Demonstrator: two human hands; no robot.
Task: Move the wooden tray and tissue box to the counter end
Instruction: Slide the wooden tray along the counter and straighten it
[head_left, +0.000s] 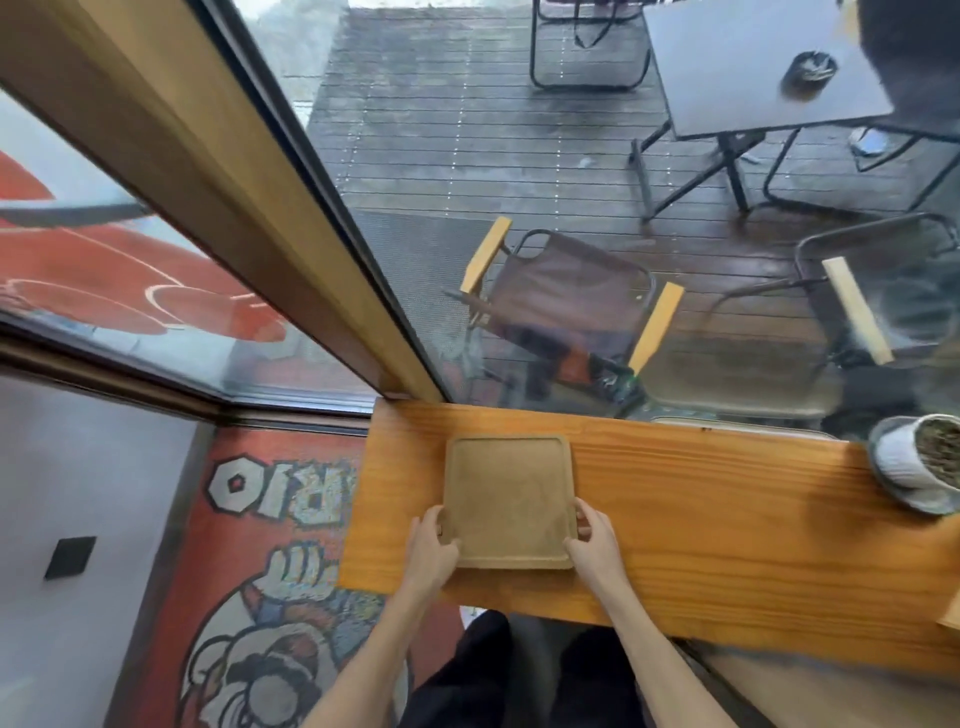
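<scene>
Here, both hands (511, 540) gripping wooden tray (510, 499), on counter (701, 519)

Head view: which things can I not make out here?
- Tissue box: none visible; only a pale wooden corner, cut by the right edge.
- White ribbed plant pot: cut by the right edge.
- Square wooden tray: near corners covered by left hand and right hand.
</scene>
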